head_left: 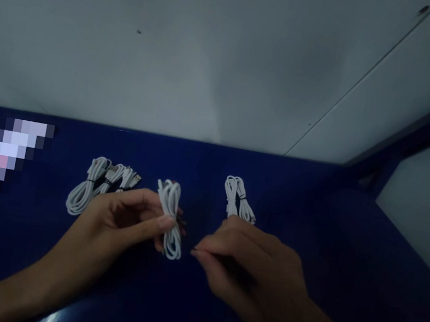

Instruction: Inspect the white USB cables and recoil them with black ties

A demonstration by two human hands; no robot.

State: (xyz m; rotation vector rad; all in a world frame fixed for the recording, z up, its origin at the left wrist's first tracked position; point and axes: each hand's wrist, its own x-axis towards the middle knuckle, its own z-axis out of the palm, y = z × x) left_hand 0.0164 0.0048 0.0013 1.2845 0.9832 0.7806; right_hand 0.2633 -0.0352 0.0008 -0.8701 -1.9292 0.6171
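My left hand (122, 217) grips a coiled white cable (170, 217) between thumb and fingers, lifted in front of me. The coil stands at a slant, with the thumb pressed across its middle. To the right, my right hand (250, 267) is closed in a pinch, thumb against forefinger. A tiny dark bit shows at its fingertips, too small to name. Behind the right hand lies another white cable bundle (239, 198), bound with a dark tie and partly covered by the knuckles. Beyond my left hand are several tied white USB cables (87, 188), some partly hidden.
A blue tabletop (172, 309) spreads under everything. At its back rises a pale grey panel (173, 65). A blue frame bar (420, 130) slants along the right side. A pixelated bright patch (3, 157) covers something at the left.
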